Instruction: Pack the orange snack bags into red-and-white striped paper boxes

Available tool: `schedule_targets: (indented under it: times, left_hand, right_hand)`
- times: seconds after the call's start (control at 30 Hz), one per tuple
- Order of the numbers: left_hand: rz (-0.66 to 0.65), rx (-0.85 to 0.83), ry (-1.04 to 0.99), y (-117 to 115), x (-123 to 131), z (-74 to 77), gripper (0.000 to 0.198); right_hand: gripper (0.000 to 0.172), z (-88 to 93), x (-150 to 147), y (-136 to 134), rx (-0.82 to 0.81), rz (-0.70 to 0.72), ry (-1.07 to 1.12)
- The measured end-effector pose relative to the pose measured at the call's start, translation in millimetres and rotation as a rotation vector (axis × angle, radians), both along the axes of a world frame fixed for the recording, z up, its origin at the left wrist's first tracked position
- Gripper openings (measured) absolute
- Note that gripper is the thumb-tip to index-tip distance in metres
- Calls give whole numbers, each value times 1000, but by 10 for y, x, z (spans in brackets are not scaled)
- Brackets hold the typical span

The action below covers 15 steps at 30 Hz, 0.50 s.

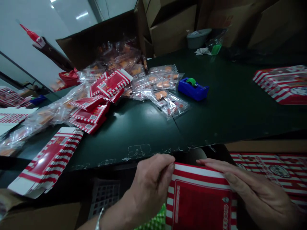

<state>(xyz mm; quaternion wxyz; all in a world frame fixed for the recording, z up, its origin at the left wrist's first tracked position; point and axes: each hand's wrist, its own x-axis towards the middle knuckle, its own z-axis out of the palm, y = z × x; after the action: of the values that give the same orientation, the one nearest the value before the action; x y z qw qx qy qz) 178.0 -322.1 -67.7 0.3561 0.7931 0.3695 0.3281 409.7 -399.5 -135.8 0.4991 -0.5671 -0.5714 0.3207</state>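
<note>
A red box with white stripes is held upright below the table's front edge, at the bottom of the view. My left hand pinches its upper left corner, with the fingers curled against the thumb. On the other side, my right hand rests with its fingers stretched along the top edge and the thumb on the upper right corner. The lower part of the box is cut off by the frame.
A blue tape dispenser stands beside clear bagged items on the dark green table. Red packages and a stack of flat boxes lie left. An open carton of striped boxes is lower right.
</note>
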Motion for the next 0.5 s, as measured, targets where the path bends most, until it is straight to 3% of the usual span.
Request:
schedule_targets:
  times: [0.1,0.27,0.43,0.5]
  left_hand:
    - [15,169,-91,-129,-26,-70,26]
    - [-1,-153,-115,-53,-59,-226,6]
    - [-31,160,-39,-80,-194,-353,28]
    - [-33,54,-28,-76,-235,-353,30]
  right_hand:
    - [28,48,-14,-40,75,13,-55]
    - [26,151,-172,59,152,-18,-124]
    - [21,69,-248,154,201,4,-99]
    - [18,30,-243,191,167,-10,-79]
